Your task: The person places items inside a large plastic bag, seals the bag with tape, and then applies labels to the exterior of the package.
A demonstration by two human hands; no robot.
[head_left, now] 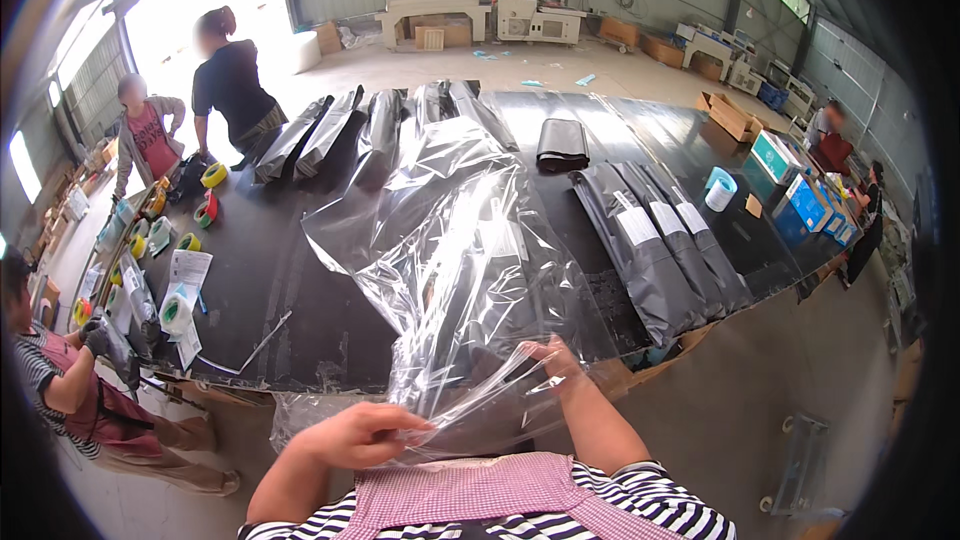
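A large clear plastic bag [440, 270] lies crumpled over the middle of the black table and hangs past its near edge toward me. With closed fingers, my left hand [365, 435] pinches the bag's near edge just in front of my apron. My right hand [555, 360] grips the same film further right, so the edge stretches between both hands. Through the film a white label and a dark package show faintly, but glare hides the details. To the right lie grey plastic packages [650, 250] with white labels, side by side.
More dark packages [330, 135] and a folded black bundle [563, 143] lie on the table's [270, 270] far side. Tape rolls [213, 175] and papers line the left edge; a roll of labels [719, 192] and boxes [808, 202] stand right. Co-workers [235, 90] are around the table.
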